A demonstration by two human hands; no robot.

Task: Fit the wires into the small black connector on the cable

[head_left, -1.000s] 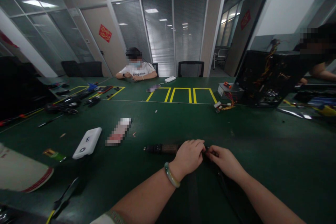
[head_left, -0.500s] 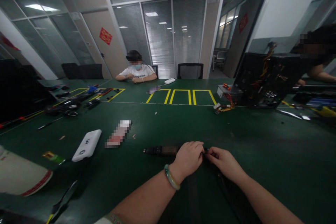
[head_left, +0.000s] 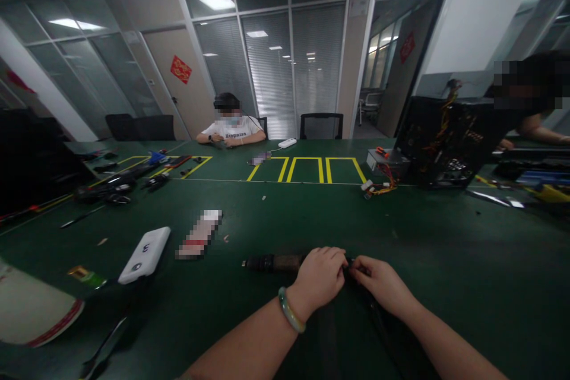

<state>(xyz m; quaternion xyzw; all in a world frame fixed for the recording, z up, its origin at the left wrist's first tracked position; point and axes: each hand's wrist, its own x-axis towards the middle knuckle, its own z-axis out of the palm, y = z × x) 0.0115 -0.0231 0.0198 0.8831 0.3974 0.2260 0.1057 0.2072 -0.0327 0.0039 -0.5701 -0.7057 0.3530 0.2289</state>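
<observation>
A dark cylindrical tool with a metal tip and a brown grip, which looks like a corded electric screwdriver (head_left: pixel 276 263), lies on the green table with its tip pointing left. My left hand (head_left: pixel 319 276), with a bangle at the wrist, is wrapped over its rear part and hides that section. At the tool's tail end, my right hand (head_left: pixel 378 279) pinches where the black cable (head_left: pixel 374 312) joins it; the fingers partly cover the spot. From there the cable runs down toward me, between my forearms. The fingertips of both hands nearly meet.
On the left are a white power bank (head_left: pixel 145 254), a blurred-out phone-like item (head_left: pixel 200 234), a green-and-gold lighter-shaped item (head_left: pixel 86 277) and a paper cup (head_left: pixel 35 306). A computer case (head_left: pixel 449 142) and power supply (head_left: pixel 387 161) stand back right. Two people are at the table.
The whole view has shifted slightly, with the background a little lower. Both hands keep nearly the same hold on the tool and its cable end.
</observation>
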